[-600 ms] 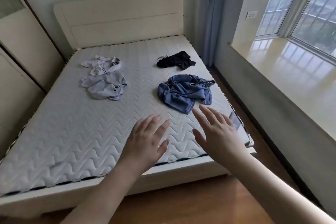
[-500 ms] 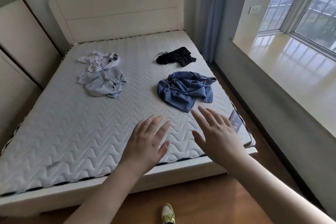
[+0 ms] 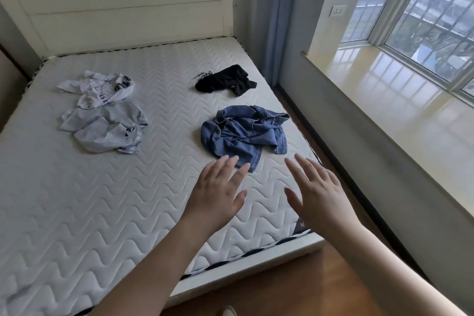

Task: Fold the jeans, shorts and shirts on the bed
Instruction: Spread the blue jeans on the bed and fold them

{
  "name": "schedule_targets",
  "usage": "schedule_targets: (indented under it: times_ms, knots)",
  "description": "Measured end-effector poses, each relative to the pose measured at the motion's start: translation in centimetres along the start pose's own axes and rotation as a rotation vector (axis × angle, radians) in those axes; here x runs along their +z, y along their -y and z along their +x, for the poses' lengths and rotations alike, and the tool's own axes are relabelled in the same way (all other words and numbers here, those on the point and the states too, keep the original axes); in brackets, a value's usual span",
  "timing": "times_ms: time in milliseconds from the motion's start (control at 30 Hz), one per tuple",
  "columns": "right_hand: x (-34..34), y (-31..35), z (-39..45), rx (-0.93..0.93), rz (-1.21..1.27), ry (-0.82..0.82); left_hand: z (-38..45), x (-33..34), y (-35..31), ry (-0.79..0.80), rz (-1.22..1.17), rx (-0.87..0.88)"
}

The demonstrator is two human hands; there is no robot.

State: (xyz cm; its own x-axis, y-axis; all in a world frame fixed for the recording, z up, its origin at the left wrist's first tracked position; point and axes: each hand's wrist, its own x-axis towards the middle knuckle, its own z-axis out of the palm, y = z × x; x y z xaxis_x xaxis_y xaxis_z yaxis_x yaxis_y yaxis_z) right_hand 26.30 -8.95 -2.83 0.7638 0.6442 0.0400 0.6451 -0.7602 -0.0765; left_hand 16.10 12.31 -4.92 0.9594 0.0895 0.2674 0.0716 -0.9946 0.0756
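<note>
Crumpled blue jeans lie on the right side of the white quilted mattress. Black shorts are bunched farther back near the right edge. On the left lie a white shirt with dark lettering and a pale grey shirt just in front of it. My left hand hovers open over the mattress, its fingertips at the near edge of the jeans. My right hand is open beside it, near the mattress's right edge, holding nothing.
A cream headboard stands at the back. A wide glossy window sill runs along the right, with a narrow strip of wood floor between it and the bed. A blue curtain hangs in the corner.
Both hands have reached forward toward the jeans, and the view has moved closer to the bed. The clothes have not moved.
</note>
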Motion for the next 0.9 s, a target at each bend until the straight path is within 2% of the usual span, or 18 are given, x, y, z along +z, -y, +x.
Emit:
schedule_targets:
  times_ms: [400, 900]
  knots:
    - [2.2, -7.1, 8.6, 0.047, 0.011, 0.024, 10.8, 5.1, 0.1, 0.059, -0.018, 0.02]
    - [8.6, -21.2, 27.7, -0.109, 0.107, 0.15, 29.4, 14.4, -1.0, 0.184, -0.005, -0.185]
